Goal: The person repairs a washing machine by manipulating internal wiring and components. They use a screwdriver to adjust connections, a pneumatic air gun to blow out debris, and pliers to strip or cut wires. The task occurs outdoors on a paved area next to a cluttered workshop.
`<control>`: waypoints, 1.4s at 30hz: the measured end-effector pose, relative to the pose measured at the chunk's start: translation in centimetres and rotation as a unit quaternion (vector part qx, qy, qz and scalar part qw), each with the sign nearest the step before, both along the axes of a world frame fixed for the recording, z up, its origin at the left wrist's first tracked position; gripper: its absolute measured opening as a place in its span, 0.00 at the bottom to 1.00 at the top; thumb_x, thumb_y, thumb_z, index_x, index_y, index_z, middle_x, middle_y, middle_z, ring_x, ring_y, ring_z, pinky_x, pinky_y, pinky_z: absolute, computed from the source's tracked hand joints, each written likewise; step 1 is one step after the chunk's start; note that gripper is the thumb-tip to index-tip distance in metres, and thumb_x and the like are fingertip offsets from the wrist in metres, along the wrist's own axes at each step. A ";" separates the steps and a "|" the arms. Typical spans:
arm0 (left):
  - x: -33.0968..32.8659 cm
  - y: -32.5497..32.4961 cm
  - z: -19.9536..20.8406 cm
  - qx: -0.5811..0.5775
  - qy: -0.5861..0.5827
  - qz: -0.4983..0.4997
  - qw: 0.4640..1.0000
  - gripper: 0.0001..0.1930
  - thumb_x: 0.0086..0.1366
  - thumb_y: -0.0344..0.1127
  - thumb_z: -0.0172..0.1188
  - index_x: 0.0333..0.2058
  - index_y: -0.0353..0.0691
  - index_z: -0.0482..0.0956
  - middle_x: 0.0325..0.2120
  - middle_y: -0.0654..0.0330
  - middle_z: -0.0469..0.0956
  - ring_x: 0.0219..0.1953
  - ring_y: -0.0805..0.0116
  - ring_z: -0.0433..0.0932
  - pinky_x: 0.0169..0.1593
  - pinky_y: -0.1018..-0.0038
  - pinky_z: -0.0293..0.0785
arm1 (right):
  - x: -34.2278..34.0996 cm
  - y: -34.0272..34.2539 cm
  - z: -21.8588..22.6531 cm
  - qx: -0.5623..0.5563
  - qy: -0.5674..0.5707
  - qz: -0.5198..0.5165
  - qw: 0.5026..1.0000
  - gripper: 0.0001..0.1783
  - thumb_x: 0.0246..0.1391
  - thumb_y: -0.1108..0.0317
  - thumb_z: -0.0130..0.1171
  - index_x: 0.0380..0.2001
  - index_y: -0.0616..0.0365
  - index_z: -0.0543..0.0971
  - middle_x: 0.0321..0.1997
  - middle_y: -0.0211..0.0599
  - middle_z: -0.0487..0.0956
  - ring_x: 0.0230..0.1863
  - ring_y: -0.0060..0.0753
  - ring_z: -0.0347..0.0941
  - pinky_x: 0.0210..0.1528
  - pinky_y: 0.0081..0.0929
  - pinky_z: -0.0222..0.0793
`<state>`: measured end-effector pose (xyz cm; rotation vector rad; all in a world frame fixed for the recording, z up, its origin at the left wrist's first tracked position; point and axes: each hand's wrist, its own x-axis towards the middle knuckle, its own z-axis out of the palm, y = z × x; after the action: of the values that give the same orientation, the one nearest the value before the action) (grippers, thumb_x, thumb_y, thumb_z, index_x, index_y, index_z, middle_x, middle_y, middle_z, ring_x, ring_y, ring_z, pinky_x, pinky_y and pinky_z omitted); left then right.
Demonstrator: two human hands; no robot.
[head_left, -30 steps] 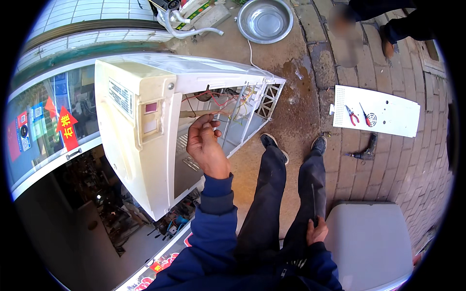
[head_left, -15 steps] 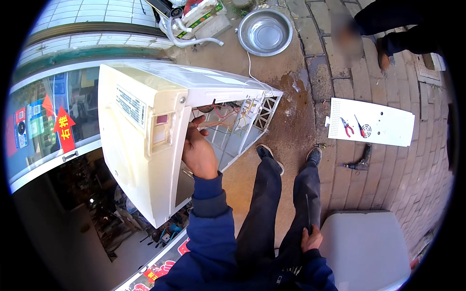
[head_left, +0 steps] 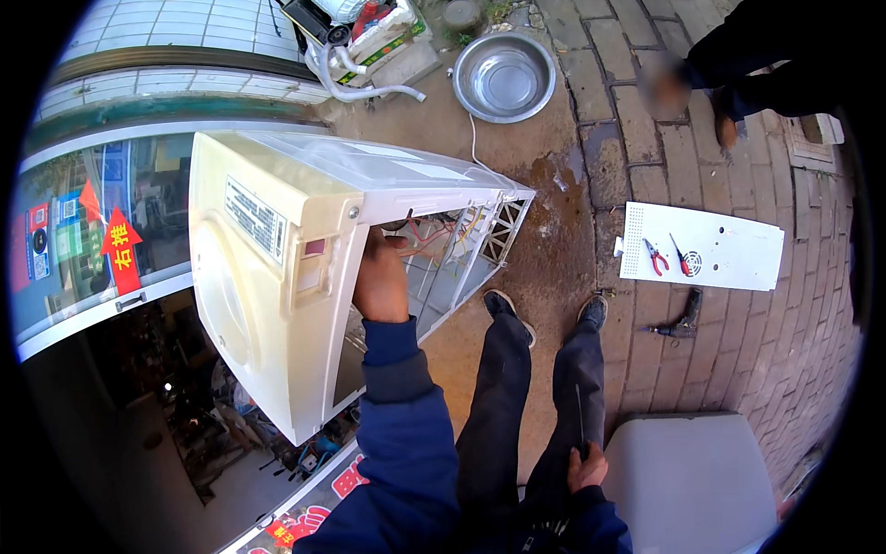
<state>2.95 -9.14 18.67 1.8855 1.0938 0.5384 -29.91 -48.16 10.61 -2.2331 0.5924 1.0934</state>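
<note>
Cream-and-white appliance (head_left: 261,305) stands at your left by the doorway (head_left: 138,388), its open side toward you. Your left hand (head_left: 381,284) is inside that opening, near coloured wires (head_left: 441,231); partly hidden, so cannot tell whether it grips anything. Your right hand (head_left: 588,468) is closed around a slim, long-shafted tool (head_left: 580,415). White panel (head_left: 749,254) on the brick paving (head_left: 628,369) carries red-handled pliers (head_left: 657,258) and a screwdriver (head_left: 680,257); a drill (head_left: 682,320) lies just beside it

white tiled wall (head_left: 185,63) | daylit brick paving (head_left: 738,365) | dark doorway (head_left: 120,406), seemingly cluttered inside
</note>
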 end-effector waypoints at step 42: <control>0.9 1.9 -2.5 -0.098 -0.085 0.087 0.988 0.05 0.68 0.28 0.59 0.41 0.41 0.76 0.31 0.61 0.80 0.21 0.75 0.74 0.18 0.82 0.61 | 1.4 -0.9 -0.6 0.011 0.013 0.018 1.000 0.21 0.53 0.64 0.66 0.47 0.67 0.80 0.41 0.65 0.82 0.46 0.65 0.80 0.52 0.48 0.75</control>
<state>3.86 -7.21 16.12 1.5546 1.1595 0.6511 -28.50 -49.04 10.03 -2.2221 0.5497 1.1429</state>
